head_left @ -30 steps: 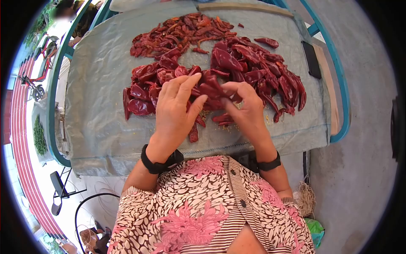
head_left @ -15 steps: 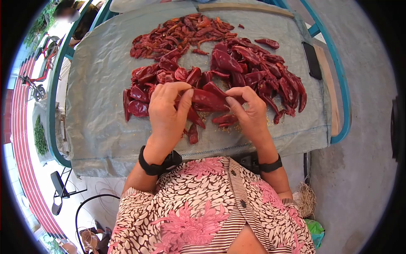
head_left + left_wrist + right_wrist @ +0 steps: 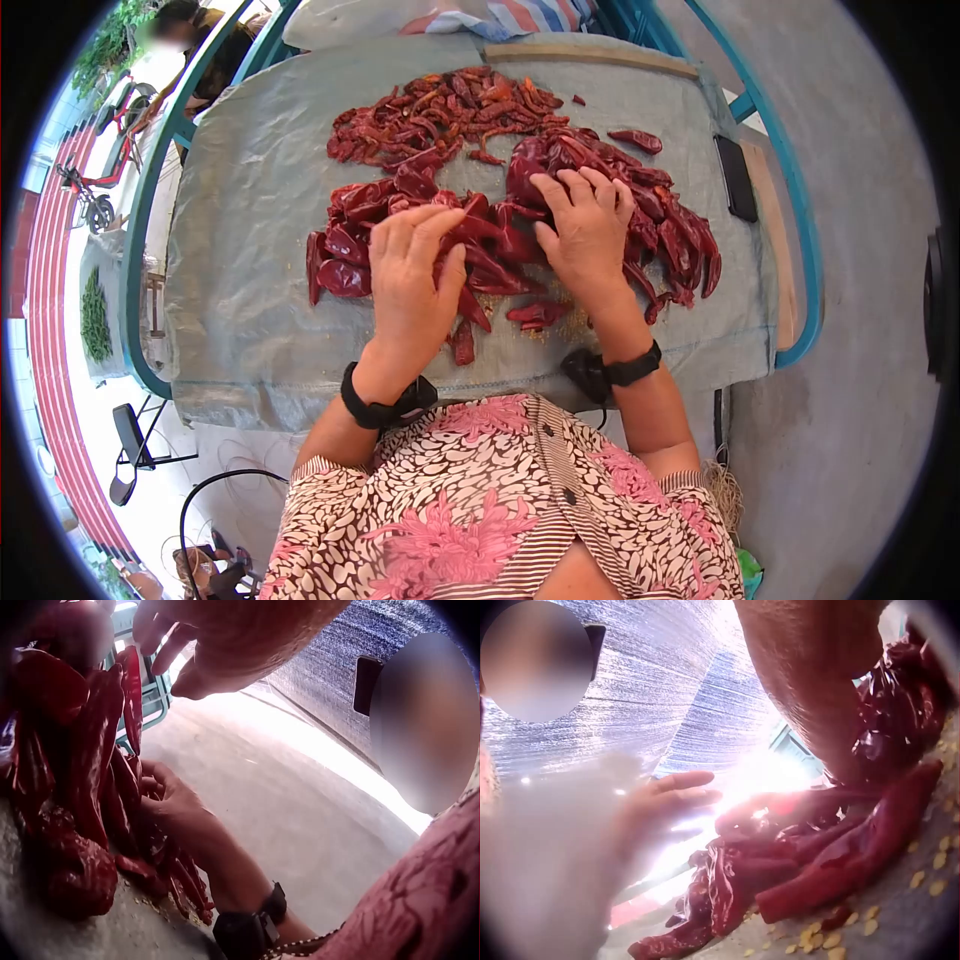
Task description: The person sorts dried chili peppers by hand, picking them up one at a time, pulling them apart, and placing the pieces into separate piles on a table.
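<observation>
Dark red dried peppers lie in a left heap [image 3: 345,279] and a right heap [image 3: 672,222] in the head view. My left hand [image 3: 408,280] is over the left heap's right part, fingers extended, thumb apart; no pepper shows in its grasp. On the near edge of the right heap is my right hand [image 3: 590,235], fingers spread and slightly bent; what lies beneath its fingertips is hidden. The left wrist view shows my right hand [image 3: 184,817] beside long peppers [image 3: 97,750]. In the right wrist view, my left hand [image 3: 656,817] has straight fingers.
Smaller, wrinkled peppers [image 3: 430,115] form a heap at the back of the sheeted table [image 3: 240,220]. A black phone [image 3: 736,178] lies near the right edge, inside the blue frame [image 3: 808,250]. Pale seeds [image 3: 831,941] are scattered by the peppers. A person [image 3: 215,50] is at the far left.
The pepper stretched between both hands half a second ago is no longer held between them. My right hand has moved up and forward onto the right heap. The head view has tilted slightly.
</observation>
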The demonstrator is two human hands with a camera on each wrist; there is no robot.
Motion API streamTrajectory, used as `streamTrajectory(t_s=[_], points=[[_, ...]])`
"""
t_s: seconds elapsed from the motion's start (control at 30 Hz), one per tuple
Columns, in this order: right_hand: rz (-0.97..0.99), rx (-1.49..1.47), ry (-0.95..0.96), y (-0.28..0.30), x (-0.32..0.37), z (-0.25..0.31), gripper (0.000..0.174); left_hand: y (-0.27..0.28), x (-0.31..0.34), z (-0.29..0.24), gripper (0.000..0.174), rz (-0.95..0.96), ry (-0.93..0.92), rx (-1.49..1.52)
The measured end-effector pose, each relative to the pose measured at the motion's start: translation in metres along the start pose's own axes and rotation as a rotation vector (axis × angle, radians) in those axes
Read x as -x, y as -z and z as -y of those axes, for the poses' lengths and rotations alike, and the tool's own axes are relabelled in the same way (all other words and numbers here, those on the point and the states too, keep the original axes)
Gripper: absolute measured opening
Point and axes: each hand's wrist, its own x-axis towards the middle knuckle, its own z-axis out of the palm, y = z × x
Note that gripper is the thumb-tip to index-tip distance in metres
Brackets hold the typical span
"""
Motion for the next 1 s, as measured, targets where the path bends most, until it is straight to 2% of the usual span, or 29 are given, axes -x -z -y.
streamTrajectory(t_s=[0.3,0.4,0.5,0.6,0.73,0.83,0.97,1.0], points=[[-0.099,-0.139,-0.035,-0.006,-0.002,-0.005,0.032,-0.004,0.005,-0.003,0.030,0.119,0.004,0.057],[-0.207,-0.259,-0.062,0.000,-0.002,-0.008,0.026,-0.005,0.004,-0.003,0.031,0.121,-0.009,0.061],[-0.225,-0.403,-0.128,0.015,0.001,-0.002,0.024,-0.006,0.004,-0.003,0.037,0.091,-0.005,0.097],[-0.100,-0.718,-0.197,0.027,0.010,0.015,0.024,-0.005,0.000,-0.016,0.046,-0.026,0.039,0.122],[0.111,-1.082,-0.223,0.036,0.026,0.033,0.023,-0.003,0.005,-0.004,0.049,0.096,-0.021,0.117],[0.022,-0.788,-0.004,0.042,0.020,0.022,0.024,-0.002,0.005,-0.006,0.044,0.040,0.055,0.088],[-0.142,-0.306,-0.054,0.021,0.013,0.009,0.036,0.002,0.001,-0.003,0.037,-0.057,0.218,0.036],[-0.117,-0.250,-0.068,0.019,0.010,0.007,0.042,0.005,-0.001,-0.002,0.038,-0.060,0.258,0.017]])
